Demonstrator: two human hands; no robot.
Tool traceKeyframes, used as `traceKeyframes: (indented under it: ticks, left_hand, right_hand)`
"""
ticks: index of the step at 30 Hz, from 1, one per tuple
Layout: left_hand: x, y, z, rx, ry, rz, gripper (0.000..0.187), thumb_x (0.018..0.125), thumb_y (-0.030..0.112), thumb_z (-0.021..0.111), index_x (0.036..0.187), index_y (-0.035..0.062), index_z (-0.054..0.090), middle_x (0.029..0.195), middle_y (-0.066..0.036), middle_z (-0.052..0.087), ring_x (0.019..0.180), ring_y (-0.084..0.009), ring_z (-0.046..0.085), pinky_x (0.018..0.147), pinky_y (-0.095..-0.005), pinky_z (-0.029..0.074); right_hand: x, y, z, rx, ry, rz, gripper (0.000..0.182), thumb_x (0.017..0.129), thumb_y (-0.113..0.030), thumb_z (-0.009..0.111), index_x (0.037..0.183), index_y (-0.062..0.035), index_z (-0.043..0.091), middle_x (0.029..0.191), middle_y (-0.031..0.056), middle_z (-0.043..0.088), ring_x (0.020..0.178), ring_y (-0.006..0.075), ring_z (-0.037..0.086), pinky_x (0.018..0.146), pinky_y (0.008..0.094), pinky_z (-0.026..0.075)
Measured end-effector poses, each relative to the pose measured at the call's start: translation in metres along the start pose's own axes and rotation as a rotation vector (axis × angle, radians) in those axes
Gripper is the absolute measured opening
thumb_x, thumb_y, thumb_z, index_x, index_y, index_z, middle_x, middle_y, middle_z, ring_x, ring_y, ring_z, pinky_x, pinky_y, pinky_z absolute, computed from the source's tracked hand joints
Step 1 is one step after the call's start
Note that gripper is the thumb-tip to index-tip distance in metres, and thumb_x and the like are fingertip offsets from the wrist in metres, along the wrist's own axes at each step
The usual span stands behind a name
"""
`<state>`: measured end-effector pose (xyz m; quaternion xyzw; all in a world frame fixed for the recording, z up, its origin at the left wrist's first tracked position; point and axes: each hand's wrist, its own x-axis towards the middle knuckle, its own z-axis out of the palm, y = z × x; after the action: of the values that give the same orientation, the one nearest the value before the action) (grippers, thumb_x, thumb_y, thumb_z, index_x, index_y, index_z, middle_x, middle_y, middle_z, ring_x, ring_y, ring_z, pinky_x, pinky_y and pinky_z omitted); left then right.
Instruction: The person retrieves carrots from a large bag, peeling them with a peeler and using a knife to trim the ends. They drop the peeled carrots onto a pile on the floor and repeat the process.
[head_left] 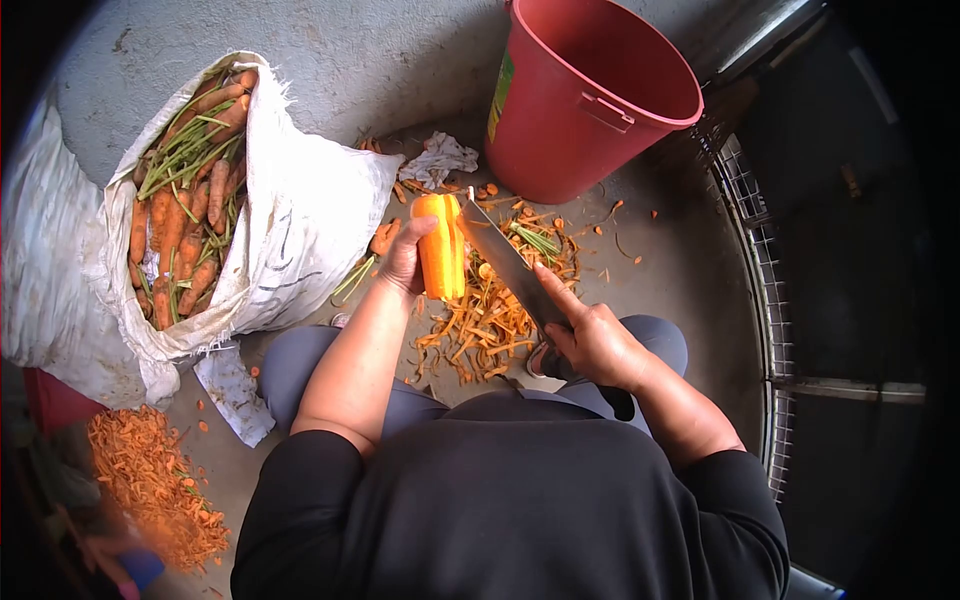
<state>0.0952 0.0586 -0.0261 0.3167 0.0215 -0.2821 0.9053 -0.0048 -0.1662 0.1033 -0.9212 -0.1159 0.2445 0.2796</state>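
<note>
My left hand (405,258) is wrapped round a thick peeled carrot (436,250), bright orange with yellowish faceted sides, and holds it upright. A long broad-bladed knife (505,255) is in my right hand (602,345), its handle hidden in the grip and my index finger stretched along the blade. The blade slants up to the left, its tip overlapping the carrot's upper right edge in this view. Beneath both hands lies a heap of carrot peelings (485,325) on the floor, with some green stalks among them.
A white sack (310,225) of unpeeled carrots (190,215) leans at the left. A red bucket (570,120) stands ahead by the wall. Another pile of carrot peelings (150,485) lies lower left, beside a person's blurred hand (110,562). Wire mesh (750,200) runs along the right.
</note>
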Motion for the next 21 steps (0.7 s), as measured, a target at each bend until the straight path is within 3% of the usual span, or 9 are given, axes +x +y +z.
traceKeyframes:
  ticks: [7, 8, 12, 21]
  left_hand:
    - [-0.004, 0.003, 0.002, 0.11, 0.045, -0.029, 0.058, 0.064, 0.038, 0.069, 0.106, 0.0043, 0.048, 0.083, -0.011, 0.055, 0.068, -0.022, 0.059, 0.06, -0.0368, 0.053]
    - [-0.005, 0.004, 0.004, 0.104, 0.045, -0.035, 0.058, 0.064, 0.038, 0.069, 0.106, 0.0043, 0.048, 0.083, -0.011, 0.054, 0.067, -0.0221, 0.059, 0.059, -0.037, 0.053]
    - [-0.003, 0.002, 0.0, 0.092, 0.09, -0.056, 0.061, 0.063, 0.039, 0.069, 0.109, 0.0067, 0.046, 0.088, -0.012, 0.053, 0.065, -0.0239, 0.058, 0.056, -0.0392, 0.053]
    - [0.005, 0.003, 0.0, 0.038, 0.104, 0.078, 0.059, 0.069, 0.045, 0.069, 0.108, 0.0058, 0.047, 0.085, -0.008, 0.054, 0.065, -0.0197, 0.058, 0.06, -0.0347, 0.053]
  right_hand:
    - [0.003, -0.015, -0.029, 0.222, -0.239, 0.129, 0.07, 0.085, -0.006, 0.049, 0.142, -0.0184, 0.011, 0.059, 0.0096, 0.059, 0.048, 0.018, 0.058, 0.054, 0.0315, 0.048]
    - [0.005, -0.016, -0.033, 0.203, -0.299, 0.124, 0.066, 0.086, -0.004, 0.044, 0.141, -0.0132, 0.009, 0.062, 0.0072, 0.058, 0.051, 0.0128, 0.058, 0.053, 0.0292, 0.048]
    - [0.01, -0.009, -0.024, 0.302, -0.285, 0.083, 0.071, 0.085, -0.005, 0.047, 0.142, -0.0138, 0.007, 0.057, 0.0054, 0.055, 0.045, 0.0123, 0.053, 0.048, 0.0267, 0.047]
    - [0.032, 0.01, 0.022, 0.572, -0.186, 0.026, 0.071, 0.087, -0.008, 0.046, 0.142, -0.0143, 0.001, 0.06, 0.0052, 0.053, 0.046, 0.0112, 0.05, 0.044, 0.0263, 0.045]
